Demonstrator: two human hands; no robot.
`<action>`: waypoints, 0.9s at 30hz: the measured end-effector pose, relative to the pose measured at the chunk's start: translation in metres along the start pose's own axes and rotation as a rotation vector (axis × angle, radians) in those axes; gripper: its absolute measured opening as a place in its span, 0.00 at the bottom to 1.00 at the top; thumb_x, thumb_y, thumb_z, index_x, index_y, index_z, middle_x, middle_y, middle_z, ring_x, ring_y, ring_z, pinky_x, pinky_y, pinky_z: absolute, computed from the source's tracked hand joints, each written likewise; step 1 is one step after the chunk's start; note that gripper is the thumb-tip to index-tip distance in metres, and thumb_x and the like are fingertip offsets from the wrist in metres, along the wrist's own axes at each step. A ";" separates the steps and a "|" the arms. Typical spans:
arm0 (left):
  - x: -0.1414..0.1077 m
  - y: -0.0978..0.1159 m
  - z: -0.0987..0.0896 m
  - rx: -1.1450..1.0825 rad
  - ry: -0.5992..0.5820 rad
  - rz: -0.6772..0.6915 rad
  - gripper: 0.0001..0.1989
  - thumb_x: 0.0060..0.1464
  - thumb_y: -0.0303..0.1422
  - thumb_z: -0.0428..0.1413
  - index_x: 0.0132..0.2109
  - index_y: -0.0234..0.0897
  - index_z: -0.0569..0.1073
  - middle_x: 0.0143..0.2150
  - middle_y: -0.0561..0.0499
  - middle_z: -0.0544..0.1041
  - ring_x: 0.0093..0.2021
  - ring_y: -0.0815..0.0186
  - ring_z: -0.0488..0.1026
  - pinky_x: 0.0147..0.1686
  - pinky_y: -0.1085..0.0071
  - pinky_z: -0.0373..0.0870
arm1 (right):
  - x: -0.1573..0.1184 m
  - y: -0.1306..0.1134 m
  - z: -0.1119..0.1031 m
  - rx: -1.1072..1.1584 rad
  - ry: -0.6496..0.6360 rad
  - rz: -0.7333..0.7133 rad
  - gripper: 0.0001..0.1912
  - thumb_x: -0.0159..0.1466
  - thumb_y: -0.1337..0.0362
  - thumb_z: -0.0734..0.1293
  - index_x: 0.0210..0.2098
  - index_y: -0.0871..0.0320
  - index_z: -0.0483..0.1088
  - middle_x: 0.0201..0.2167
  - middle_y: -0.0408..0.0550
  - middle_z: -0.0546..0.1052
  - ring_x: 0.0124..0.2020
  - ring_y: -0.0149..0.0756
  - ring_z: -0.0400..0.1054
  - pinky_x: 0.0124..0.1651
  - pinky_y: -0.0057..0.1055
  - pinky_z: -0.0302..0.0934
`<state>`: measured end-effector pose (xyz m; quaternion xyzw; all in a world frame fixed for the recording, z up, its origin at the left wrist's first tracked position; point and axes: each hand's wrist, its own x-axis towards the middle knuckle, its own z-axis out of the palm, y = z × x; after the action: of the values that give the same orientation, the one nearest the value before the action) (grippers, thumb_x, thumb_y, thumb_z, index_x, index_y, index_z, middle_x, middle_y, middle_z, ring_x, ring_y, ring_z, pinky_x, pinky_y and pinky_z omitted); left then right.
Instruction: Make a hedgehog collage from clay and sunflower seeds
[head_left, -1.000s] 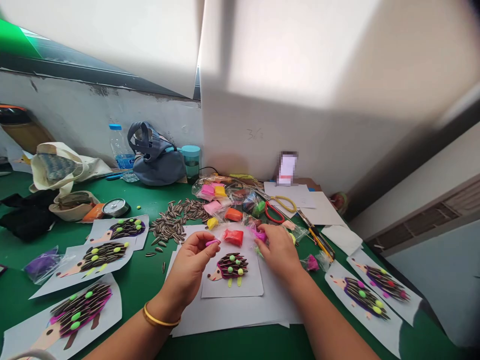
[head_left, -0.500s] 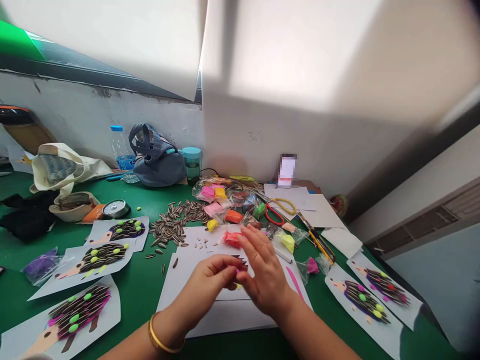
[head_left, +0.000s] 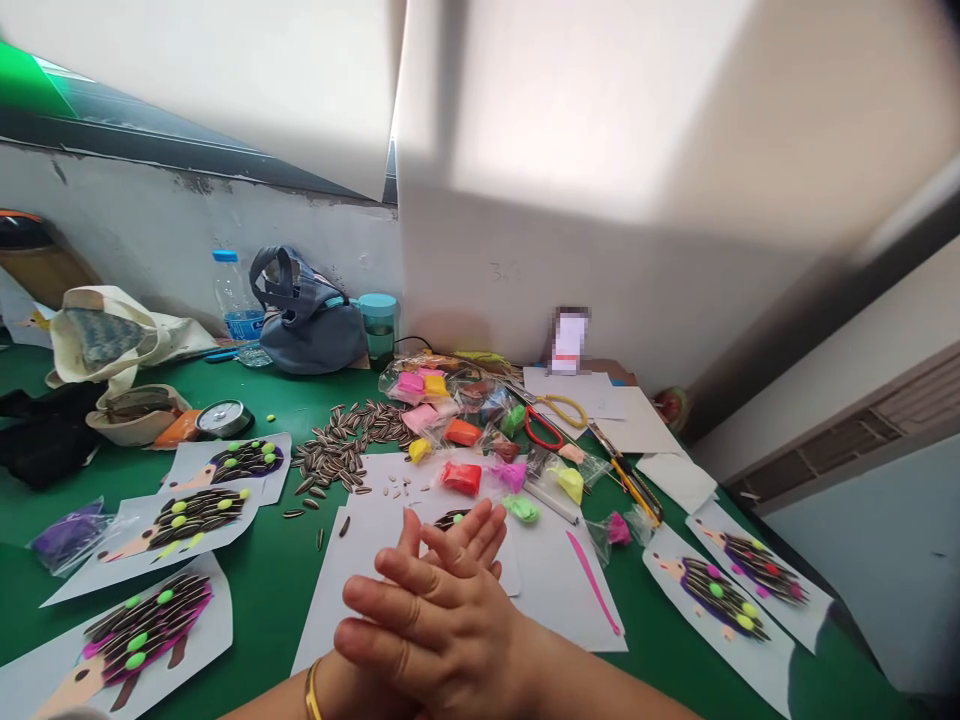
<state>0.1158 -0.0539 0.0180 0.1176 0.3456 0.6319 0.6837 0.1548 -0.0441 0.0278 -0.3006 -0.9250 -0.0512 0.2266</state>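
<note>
My right hand (head_left: 457, 625) lies across my left hand (head_left: 481, 530), palm against palm, with the fingers of both stretched out. Whatever is between the palms is hidden. Beneath them is a white paper sheet (head_left: 330, 595), with a smaller card bearing a patch of dark seeds (head_left: 451, 518) mostly covered by my hands. A thin pink clay strip (head_left: 591, 585) rests on the paper at the right. Beyond my fingers sit red clay (head_left: 460, 478), light green clay (head_left: 521, 508) and magenta clay (head_left: 510, 474). Sunflower seeds (head_left: 345, 450) are heaped behind the paper's left corner.
Seed-covered hedgehog pictures lie left (head_left: 154, 630) and right (head_left: 720, 595). Scissors (head_left: 544, 425) and a yellow-black cutter (head_left: 637, 490) are behind on the right. A blue-grey bag (head_left: 311, 330), a cup (head_left: 379, 330) and a phone (head_left: 570, 340) stand along the wall.
The left fingers have left their pinch around a small pink piece, and the hands have come together, palms pressed, closer to me. The pink piece is out of sight.
</note>
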 end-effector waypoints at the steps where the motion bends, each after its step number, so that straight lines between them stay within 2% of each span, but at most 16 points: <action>1: -0.002 -0.002 0.002 -0.005 0.015 0.063 0.30 0.57 0.61 0.38 0.66 0.70 0.53 0.70 0.80 0.49 0.71 0.68 0.21 0.71 0.57 0.35 | 0.000 0.003 -0.002 0.006 -0.014 0.012 0.24 0.69 0.47 0.58 0.49 0.54 0.75 0.58 0.43 0.72 0.64 0.33 0.59 0.69 0.38 0.46; 2: -0.003 0.003 0.002 0.003 -0.041 0.035 0.30 0.56 0.61 0.40 0.65 0.69 0.56 0.69 0.77 0.53 0.72 0.67 0.24 0.70 0.57 0.38 | 0.000 0.008 -0.004 0.010 0.010 0.003 0.25 0.68 0.44 0.57 0.45 0.53 0.77 0.55 0.46 0.75 0.62 0.34 0.63 0.65 0.42 0.56; 3: -0.003 0.014 0.000 0.030 -0.198 -0.122 0.30 0.55 0.61 0.44 0.64 0.67 0.60 0.69 0.73 0.55 0.73 0.65 0.28 0.70 0.57 0.41 | 0.000 0.014 -0.007 0.009 0.068 -0.007 0.31 0.67 0.40 0.56 0.53 0.56 0.73 0.60 0.47 0.70 0.65 0.39 0.58 0.69 0.46 0.43; 4: -0.001 0.031 -0.003 0.053 -0.358 -0.300 0.31 0.56 0.60 0.45 0.64 0.63 0.62 0.70 0.68 0.57 0.73 0.62 0.32 0.69 0.56 0.44 | 0.000 0.022 -0.010 0.001 0.135 -0.008 0.37 0.65 0.36 0.55 0.57 0.57 0.70 0.63 0.50 0.66 0.67 0.43 0.54 0.69 0.51 0.39; 6: 0.006 0.069 -0.011 0.058 -0.462 -0.418 0.34 0.58 0.59 0.43 0.63 0.48 0.67 0.69 0.52 0.62 0.73 0.55 0.43 0.68 0.52 0.49 | 0.000 0.032 -0.014 -0.027 0.226 0.026 0.47 0.61 0.32 0.53 0.65 0.61 0.59 0.66 0.56 0.60 0.70 0.50 0.46 0.70 0.56 0.33; 8: 0.016 0.099 -0.018 -0.022 -0.556 -0.443 0.40 0.56 0.62 0.39 0.62 0.41 0.68 0.69 0.46 0.60 0.72 0.55 0.46 0.68 0.54 0.47 | 0.001 0.033 -0.012 -0.051 0.219 0.036 0.50 0.62 0.31 0.51 0.68 0.66 0.52 0.68 0.60 0.56 0.71 0.50 0.42 0.71 0.54 0.32; 10: 0.027 0.110 -0.021 -0.055 -0.540 -0.373 0.39 0.57 0.62 0.39 0.61 0.41 0.71 0.68 0.47 0.62 0.71 0.57 0.51 0.67 0.57 0.49 | 0.003 0.023 -0.007 -0.049 0.210 -0.057 0.52 0.62 0.31 0.51 0.68 0.67 0.51 0.68 0.59 0.55 0.71 0.49 0.40 0.72 0.52 0.34; 13: 0.033 0.095 -0.023 -0.005 -0.478 -0.284 0.38 0.58 0.60 0.38 0.54 0.39 0.76 0.60 0.43 0.73 0.66 0.57 0.61 0.61 0.56 0.61 | 0.005 0.006 0.000 -0.058 0.200 -0.279 0.45 0.63 0.32 0.53 0.67 0.58 0.56 0.70 0.46 0.54 0.72 0.44 0.40 0.73 0.45 0.36; 15: 0.027 0.078 -0.024 0.022 -0.471 -0.280 0.32 0.60 0.57 0.38 0.47 0.43 0.79 0.53 0.45 0.78 0.64 0.59 0.64 0.59 0.58 0.63 | 0.005 0.006 -0.001 -0.069 0.216 -0.276 0.44 0.62 0.32 0.52 0.66 0.55 0.57 0.69 0.43 0.56 0.72 0.42 0.40 0.73 0.44 0.32; 17: 0.016 0.069 -0.025 0.020 -0.494 -0.341 0.28 0.62 0.54 0.40 0.50 0.47 0.78 0.54 0.51 0.78 0.66 0.62 0.61 0.62 0.62 0.60 | 0.003 0.016 -0.006 -0.069 0.241 -0.168 0.46 0.62 0.31 0.50 0.67 0.57 0.55 0.68 0.47 0.58 0.71 0.45 0.42 0.73 0.47 0.27; 19: 0.009 0.072 -0.024 0.009 -0.548 -0.444 0.29 0.61 0.56 0.41 0.54 0.49 0.76 0.59 0.52 0.75 0.68 0.59 0.57 0.64 0.59 0.56 | 0.001 0.029 -0.012 -0.071 0.243 -0.052 0.48 0.63 0.32 0.48 0.68 0.62 0.51 0.68 0.54 0.58 0.71 0.48 0.45 0.73 0.51 0.26; 21: 0.009 0.085 -0.023 -0.026 -0.594 -0.511 0.36 0.58 0.60 0.39 0.59 0.43 0.72 0.64 0.45 0.68 0.70 0.54 0.54 0.66 0.55 0.51 | -0.002 0.034 -0.013 -0.069 0.214 -0.001 0.49 0.64 0.33 0.48 0.69 0.65 0.50 0.67 0.58 0.58 0.70 0.49 0.45 0.72 0.51 0.26; 23: 0.018 0.098 -0.022 -0.075 -0.572 -0.468 0.39 0.58 0.61 0.37 0.60 0.39 0.71 0.67 0.43 0.65 0.70 0.55 0.52 0.68 0.56 0.47 | -0.002 0.029 -0.009 -0.054 0.196 -0.058 0.49 0.63 0.32 0.51 0.68 0.65 0.52 0.67 0.57 0.59 0.71 0.48 0.44 0.73 0.50 0.30; 24: 0.023 0.103 -0.022 -0.090 -0.545 -0.414 0.39 0.58 0.61 0.37 0.60 0.41 0.71 0.67 0.45 0.64 0.70 0.57 0.52 0.68 0.57 0.46 | -0.001 0.023 -0.006 -0.047 0.198 -0.118 0.50 0.62 0.31 0.52 0.67 0.64 0.53 0.67 0.54 0.59 0.71 0.48 0.43 0.73 0.49 0.32; 27: 0.033 0.100 -0.023 -0.090 -0.484 -0.318 0.40 0.56 0.63 0.36 0.55 0.41 0.75 0.64 0.45 0.68 0.68 0.58 0.58 0.64 0.60 0.55 | 0.004 0.007 0.001 -0.067 0.189 -0.318 0.42 0.63 0.33 0.52 0.65 0.55 0.59 0.69 0.44 0.57 0.72 0.43 0.39 0.72 0.48 0.34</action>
<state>0.0221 -0.0119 0.0509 0.1787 0.1582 0.4853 0.8411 0.1558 -0.0362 0.0279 -0.1517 -0.9333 -0.1450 0.2914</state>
